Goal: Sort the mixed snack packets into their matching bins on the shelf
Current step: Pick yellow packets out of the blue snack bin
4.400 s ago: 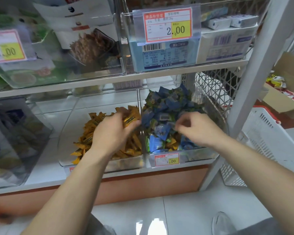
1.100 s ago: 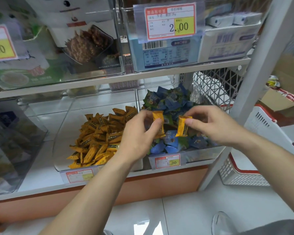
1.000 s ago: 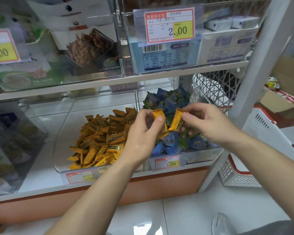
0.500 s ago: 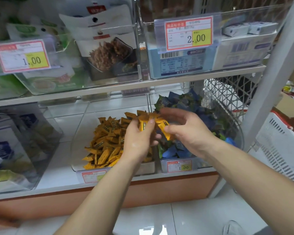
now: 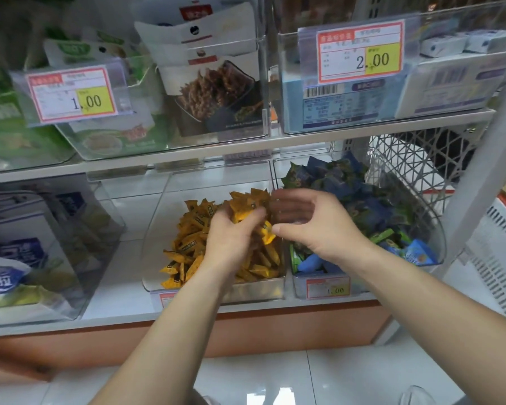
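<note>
Head view: the left hand [image 5: 231, 241] hangs over the orange bin [image 5: 158, 229] on the lower shelf [image 5: 123, 276]. Its grip is curled round a small bunch of orange packets [image 5: 243, 207], with one more poking out at the fingertips. The right hand [image 5: 316, 229] is just beside it, grip loose and fingers spread. Its thumb tip is at that loose packet, and it holds nothing I can make out.

These packets look light, crinkly and slick, and could slip out of a bunch. A pinch across the flat middle or a sealed end seems safest.

Blue packets [image 5: 362, 206] fill the neighbouring bin [image 5: 440, 244], which sits wall to wall with the orange one. The upper shelf [image 5: 187, 159] overhangs both bins and leaves only a low opening. A white mesh basket [image 5: 421, 159] stands behind.
</note>
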